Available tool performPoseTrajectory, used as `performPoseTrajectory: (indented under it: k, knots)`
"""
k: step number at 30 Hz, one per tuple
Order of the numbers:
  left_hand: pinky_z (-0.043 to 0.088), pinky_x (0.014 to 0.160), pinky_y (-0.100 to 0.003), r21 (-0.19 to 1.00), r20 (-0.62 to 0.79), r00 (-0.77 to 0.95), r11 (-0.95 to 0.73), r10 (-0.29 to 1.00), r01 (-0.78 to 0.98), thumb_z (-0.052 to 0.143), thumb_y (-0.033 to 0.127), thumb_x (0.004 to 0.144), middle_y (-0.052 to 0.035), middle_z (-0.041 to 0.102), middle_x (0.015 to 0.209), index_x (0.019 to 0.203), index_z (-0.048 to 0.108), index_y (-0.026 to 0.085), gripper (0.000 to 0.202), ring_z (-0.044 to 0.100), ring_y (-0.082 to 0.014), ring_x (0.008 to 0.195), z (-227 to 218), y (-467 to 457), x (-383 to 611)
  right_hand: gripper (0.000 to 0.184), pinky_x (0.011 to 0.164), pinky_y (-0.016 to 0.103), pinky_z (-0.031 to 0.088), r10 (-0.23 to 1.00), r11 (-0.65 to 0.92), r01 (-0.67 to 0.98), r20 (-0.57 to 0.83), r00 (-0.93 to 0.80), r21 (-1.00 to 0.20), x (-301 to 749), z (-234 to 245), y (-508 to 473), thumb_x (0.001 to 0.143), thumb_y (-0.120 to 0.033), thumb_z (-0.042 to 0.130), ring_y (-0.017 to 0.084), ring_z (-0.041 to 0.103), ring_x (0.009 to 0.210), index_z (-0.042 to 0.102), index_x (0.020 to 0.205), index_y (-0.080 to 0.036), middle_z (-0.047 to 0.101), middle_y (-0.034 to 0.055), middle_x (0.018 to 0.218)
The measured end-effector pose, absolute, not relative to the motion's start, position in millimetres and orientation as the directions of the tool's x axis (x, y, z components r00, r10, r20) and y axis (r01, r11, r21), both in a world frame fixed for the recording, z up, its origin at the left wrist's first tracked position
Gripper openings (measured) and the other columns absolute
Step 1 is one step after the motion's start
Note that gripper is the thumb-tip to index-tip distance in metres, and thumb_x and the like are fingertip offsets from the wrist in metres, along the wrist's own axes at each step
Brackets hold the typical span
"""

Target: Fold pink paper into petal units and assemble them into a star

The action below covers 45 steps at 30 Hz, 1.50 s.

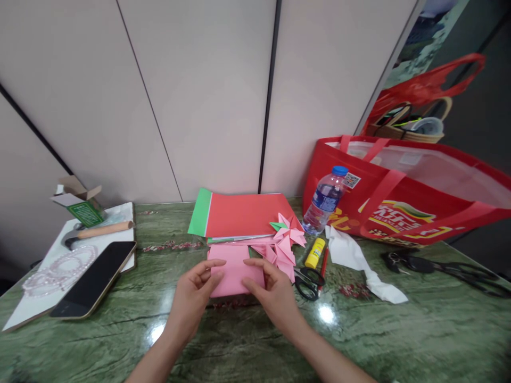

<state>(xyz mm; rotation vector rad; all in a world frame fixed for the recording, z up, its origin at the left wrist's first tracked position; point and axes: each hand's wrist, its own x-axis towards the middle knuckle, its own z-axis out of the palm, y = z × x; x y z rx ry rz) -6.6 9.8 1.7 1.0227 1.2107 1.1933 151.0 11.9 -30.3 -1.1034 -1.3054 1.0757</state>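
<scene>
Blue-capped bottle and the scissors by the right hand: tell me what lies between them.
In the head view, a yellow glue stick lies between the bottle and the scissors, with a slim red stick to its right.

Fairly bright, even light fills the scene, and the glossy table (pixel 399 346) throws back two white glare spots. The pink paper (pixel 232 277) looks reasonably clear, while the red bag (pixel 415 190) stretches toward the darker right edge.

Both hands (pixel 235 282) hold pink paper (pixel 231 275) above a green marbled table (pixel 159 287).
</scene>
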Motion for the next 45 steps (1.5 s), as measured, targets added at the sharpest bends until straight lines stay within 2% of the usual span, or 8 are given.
performPoseTrajectory:
  k: [17, 45]
  knots:
    - [0.036, 0.049, -0.019, 0.983, -0.153, -0.065, 0.144, 0.986, -0.116, 0.072, 0.037, 0.057, 0.0010, 0.062, 0.058, 0.084, 0.065, 0.016, 0.035, 0.050, -0.0101, 0.049, 5.6, 9.1, -4.3, 0.027, 0.071, 0.030, 0.047, 0.987, 0.163, 0.025, 0.163, 0.000, -0.986, 150.3, -31.5, 12.2, 0.067, -0.020, 0.062, 0.022, 0.058, 0.086, 0.061, 0.094, -0.020, 0.064, 0.0047, 0.095]
    - [0.033, 0.046, -0.017, 0.995, -0.095, -0.106, 0.093, 0.990, -0.018, 0.068, 0.038, 0.060, 0.0020, 0.058, 0.057, 0.083, 0.065, 0.013, 0.034, 0.045, -0.0081, 0.049, 4.1, 9.1, -5.1, 0.030, 0.068, 0.029, 0.045, 0.990, 0.138, 0.019, 0.137, -0.022, -0.990, 150.2, -31.2, 11.2, 0.067, -0.021, 0.063, 0.021, 0.057, 0.084, 0.060, 0.097, -0.019, 0.063, 0.0047, 0.096]
